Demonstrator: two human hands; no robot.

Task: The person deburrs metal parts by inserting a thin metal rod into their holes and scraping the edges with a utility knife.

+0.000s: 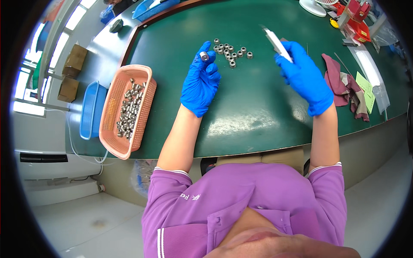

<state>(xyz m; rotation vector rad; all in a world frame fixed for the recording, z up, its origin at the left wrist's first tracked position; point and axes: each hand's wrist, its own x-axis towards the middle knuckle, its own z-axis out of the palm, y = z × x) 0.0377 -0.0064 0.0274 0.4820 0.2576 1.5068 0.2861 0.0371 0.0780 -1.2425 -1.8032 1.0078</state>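
Note:
Both hands wear blue gloves above a green tabletop (254, 94). Between its fingertips, my left hand (199, 88) pinches a small silver metal sleeve (204, 56), one end of it facing up. My right hand (306, 79) is wrapped round a slim white-handled tool (276, 44), which points up and to the left; its thin tip is blurred, so its kind is unclear. On the table between the hands and a little farther off stands a loose cluster of metal sleeves (232, 64). The tool does not touch the sleeve.
To the left, a pink plastic basket (143, 114) contains many metal parts, with a blue basket (87, 109) beside it. Right of my right hand lie a maroon cloth (337, 81) and green paper (364, 90). A red bin (360, 30) and a white fan base (313, 7) stand far right.

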